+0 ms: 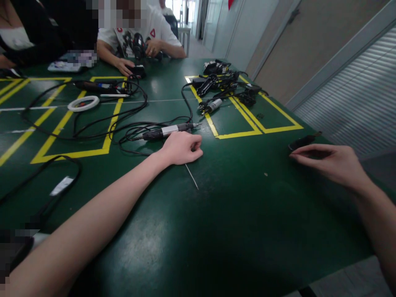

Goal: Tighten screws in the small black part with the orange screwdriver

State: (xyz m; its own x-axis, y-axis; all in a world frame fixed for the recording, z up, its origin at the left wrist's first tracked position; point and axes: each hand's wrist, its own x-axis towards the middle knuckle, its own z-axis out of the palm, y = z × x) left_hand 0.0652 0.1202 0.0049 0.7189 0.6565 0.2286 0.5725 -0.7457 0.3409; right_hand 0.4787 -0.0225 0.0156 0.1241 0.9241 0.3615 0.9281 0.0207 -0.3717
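Note:
My left hand (pixel 183 147) is closed in a loose fist above the middle of the table. A thin metal rod (pixel 192 176) sticks out from beneath it toward me; its other end is hidden by the hand. Just behind the fist lies a grey and black pen-shaped power tool (pixel 169 131) with a pointed tip and a cable. Over at the right edge of the table, my right hand (pixel 332 163) has its thumb and fingers pinched together. Against those fingers is a small dark tool (pixel 302 142) with a brownish tip, partly covered by them.
Looped black cables (pixel 130 128) spread over the left of the green table (pixel 235 214). A white tape roll (pixel 83 103) lies there. Black devices and a silver cylindrical tool (pixel 213 106) sit near yellow tape outlines (pixel 241 135). Across the table, a person in white (pixel 165 29) handles black equipment.

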